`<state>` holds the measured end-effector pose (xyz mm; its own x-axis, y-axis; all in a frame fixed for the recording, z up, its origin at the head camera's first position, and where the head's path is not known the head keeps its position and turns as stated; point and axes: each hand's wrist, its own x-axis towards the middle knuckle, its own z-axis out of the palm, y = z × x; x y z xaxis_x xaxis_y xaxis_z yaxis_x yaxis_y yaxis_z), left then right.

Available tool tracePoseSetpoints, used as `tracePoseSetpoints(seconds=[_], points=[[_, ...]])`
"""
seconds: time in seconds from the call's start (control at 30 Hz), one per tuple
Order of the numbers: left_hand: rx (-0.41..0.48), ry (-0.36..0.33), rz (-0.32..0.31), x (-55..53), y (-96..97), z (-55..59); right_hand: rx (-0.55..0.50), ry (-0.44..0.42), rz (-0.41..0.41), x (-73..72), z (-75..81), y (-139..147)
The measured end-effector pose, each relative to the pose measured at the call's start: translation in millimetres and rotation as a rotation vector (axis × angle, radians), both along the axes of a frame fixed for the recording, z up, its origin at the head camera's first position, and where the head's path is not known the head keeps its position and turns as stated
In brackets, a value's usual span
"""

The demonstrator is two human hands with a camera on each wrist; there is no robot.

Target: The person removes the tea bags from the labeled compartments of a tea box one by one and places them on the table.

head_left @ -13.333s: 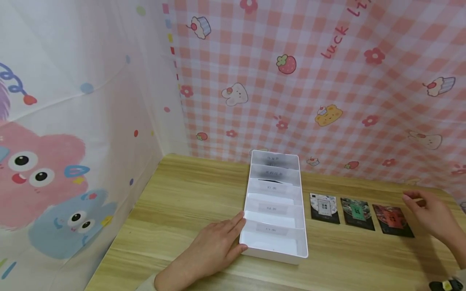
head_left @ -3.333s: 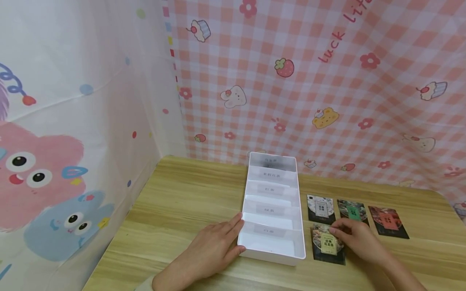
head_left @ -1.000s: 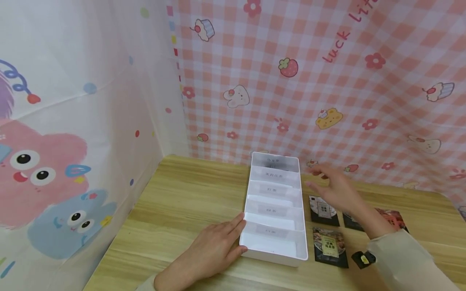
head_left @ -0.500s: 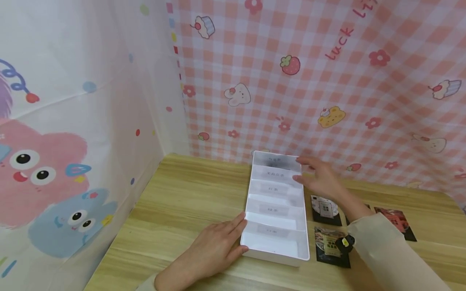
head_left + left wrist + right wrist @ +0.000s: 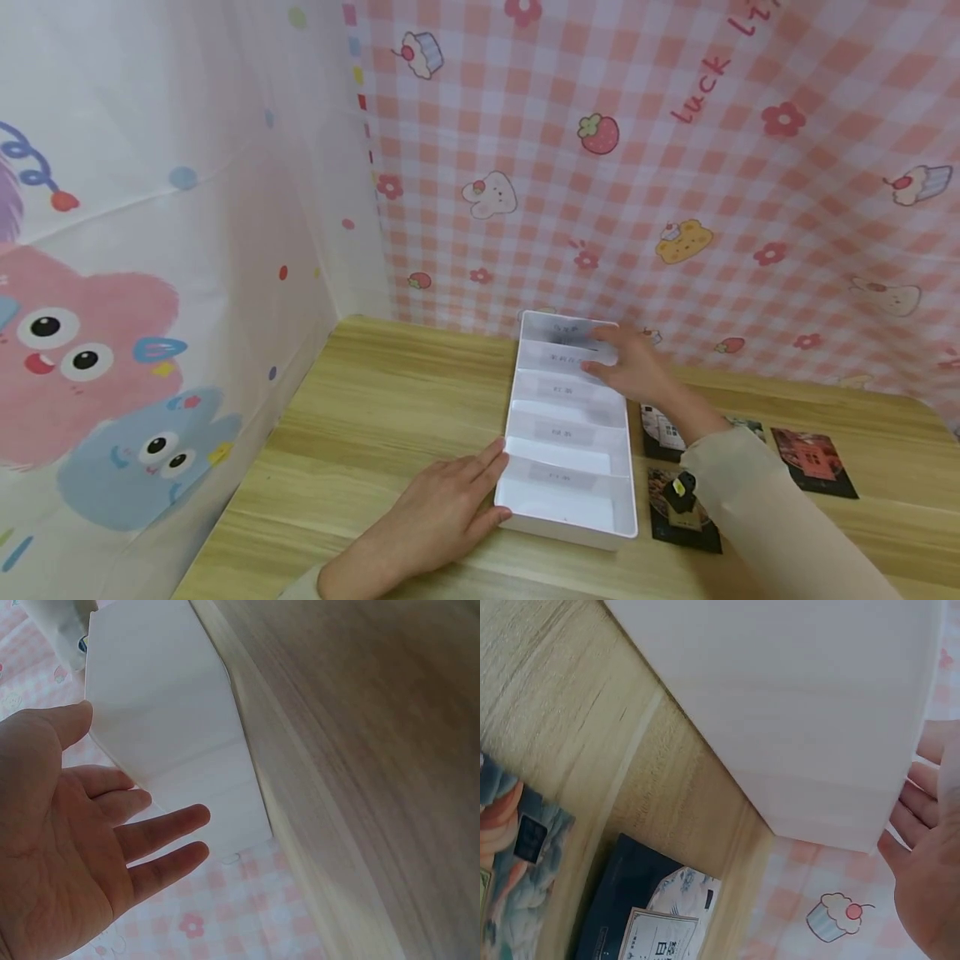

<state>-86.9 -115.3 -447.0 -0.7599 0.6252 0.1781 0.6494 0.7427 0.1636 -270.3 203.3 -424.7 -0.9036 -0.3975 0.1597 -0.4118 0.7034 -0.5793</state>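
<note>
A white divided box (image 5: 555, 503) with labelled compartments stands on the table. My left hand (image 5: 438, 504) rests against its left side with fingers extended; in the left wrist view the fingertips touch the white wall. My right hand (image 5: 633, 362) reaches over the two rear compartments, thumb and fingers apart, with nothing visible between them. A dark edge (image 5: 576, 344) shows inside the rearmost compartment, partly hidden. Right of the box lie flat tea packets: a white-labelled one (image 5: 660, 915), a yellow-labelled one (image 5: 686, 535) in front, a mostly hidden green one (image 5: 753, 429) and a red one (image 5: 813, 462).
The wooden table (image 5: 375, 400) ends at a pink checked cloth (image 5: 525, 250) behind. A white cartoon-print cloth (image 5: 225, 250) hangs at the left. A small black object with a yellow mark (image 5: 681, 490) is by the right sleeve, over the yellow-labelled packet.
The yellow-labelled packet was laid in front of the row earlier. Since then my right hand has gone from the packets up and left over the box's rear compartments. The left hand stays put.
</note>
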Motion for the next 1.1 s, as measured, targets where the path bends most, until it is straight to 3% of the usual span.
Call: tracePoseSetpoints(seconds=[0.6, 1.1], points=[[-0.011, 0.004, 0.003, 0.6, 0.0, -0.9, 0.08, 0.033, 0.032, -9.9, -3.8, -5], [-0.011, 0.017, 0.008, 1.1, 0.7, 0.2, -0.026, 0.051, 0.011, -6.8, 7.8, -8]])
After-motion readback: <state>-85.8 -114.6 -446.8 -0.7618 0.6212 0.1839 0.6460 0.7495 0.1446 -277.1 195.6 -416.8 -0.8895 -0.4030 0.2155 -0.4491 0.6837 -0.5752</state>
